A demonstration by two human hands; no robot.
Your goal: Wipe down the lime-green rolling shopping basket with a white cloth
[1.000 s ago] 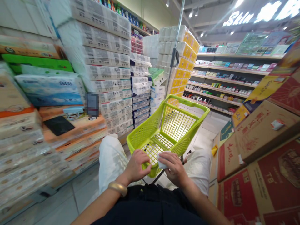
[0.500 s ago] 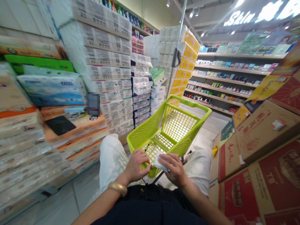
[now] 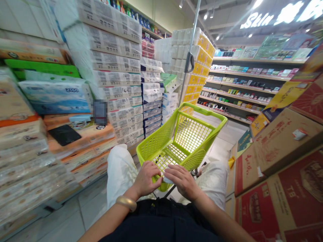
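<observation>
A lime-green plastic shopping basket (image 3: 153, 144) with grid-like holes stands between my knees, its near end toward me. My left hand (image 3: 148, 178) curls over the near rim, thumb on my side, and grips it. Just to its right, my right hand (image 3: 180, 181) lies over a folded white cloth (image 3: 166, 179) and presses it against the same rim. Most of the cloth is hidden under the fingers; whether it is fabric or paper I cannot tell. Part of a dark wheeled frame shows below the basket.
Stacked tissue packs (image 3: 85, 158) rise on my left, with a black tablet-like slab (image 3: 64, 134) on top. Cardboard cartons (image 3: 285, 144) are piled close on my right. Ahead stand a glass door with a dark handle (image 3: 190, 62) and stocked shelves (image 3: 242, 84).
My right hand has slid slightly left along the rim and flattened over the white cloth, covering more of it. My left hand has stayed on the rim.
</observation>
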